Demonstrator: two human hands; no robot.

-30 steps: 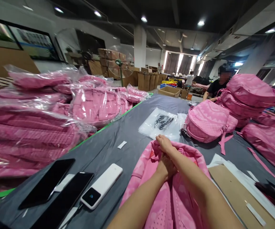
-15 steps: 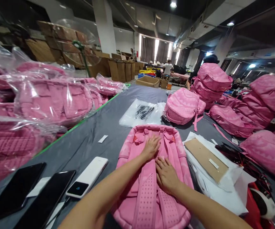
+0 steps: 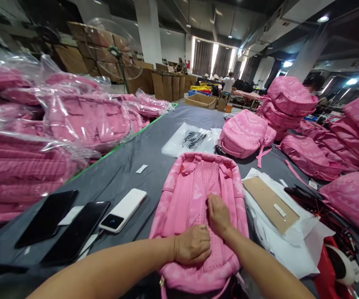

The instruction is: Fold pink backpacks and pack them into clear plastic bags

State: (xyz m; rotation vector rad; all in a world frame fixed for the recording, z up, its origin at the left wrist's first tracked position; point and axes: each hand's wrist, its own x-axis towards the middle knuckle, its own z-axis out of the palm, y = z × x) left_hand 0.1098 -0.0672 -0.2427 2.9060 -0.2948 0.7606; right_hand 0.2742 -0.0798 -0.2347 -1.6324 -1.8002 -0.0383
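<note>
A pink backpack [image 3: 169, 216] lies with its strap side up on the dark table cover, its top end pointing away from me. My left hand [image 3: 193, 245] is closed in a fist over the lower middle of its back panel. Slightly farther up and to the right, my right hand [image 3: 218, 214] is closed too, at the panel's centre. Both hands seem to grip pink fabric or straps of the backpack, but the fingers hide which part. Dotted mesh shows above and below the hands. The lower ends of the straps are mostly out of sight.
Plastic-wrapped pink backpacks [image 3: 86, 120] are piled on the left. Two black phones [image 3: 76, 232] and a white power bank [image 3: 125, 209] lie nearer. Clear plastic bags [image 3: 174, 143] and another backpack [image 3: 244, 133] sit beyond. Cardboard [image 3: 271, 203] on white sheets lies right, before more backpacks.
Both hands were spread flat on the straps and are now closed. The left hand has come down toward me. The dotted straps, stretched down the panel before, no longer lie there. The view has shifted slightly.
</note>
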